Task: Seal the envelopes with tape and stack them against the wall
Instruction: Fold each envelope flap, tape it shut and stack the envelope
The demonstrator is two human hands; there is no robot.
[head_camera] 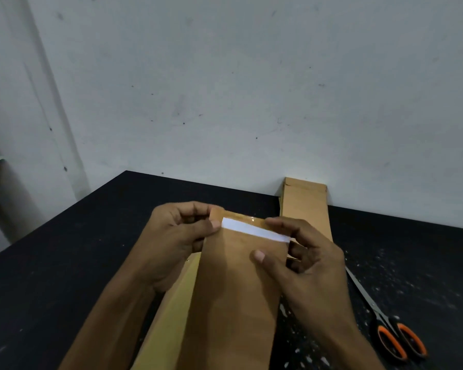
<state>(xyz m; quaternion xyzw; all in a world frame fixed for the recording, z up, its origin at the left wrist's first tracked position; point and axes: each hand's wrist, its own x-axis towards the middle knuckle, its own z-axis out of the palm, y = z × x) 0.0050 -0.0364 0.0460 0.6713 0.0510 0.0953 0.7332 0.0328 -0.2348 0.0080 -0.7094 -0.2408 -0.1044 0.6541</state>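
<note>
Between two hands (177, 236), one envelope (238, 289)

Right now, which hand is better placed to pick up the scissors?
Probably the right hand: the scissors lie on the table's right side, just beyond it. The left hand pinches the envelope at its far-left corner.

No readable text, labels, brands or numbers anywhere. The brown envelope (235, 284) is blank; the white strip (254, 231) at its top edge carries no print. The envelope stack (305, 206) beyond it and the scissors (393, 329) to its right show no markings.
</note>
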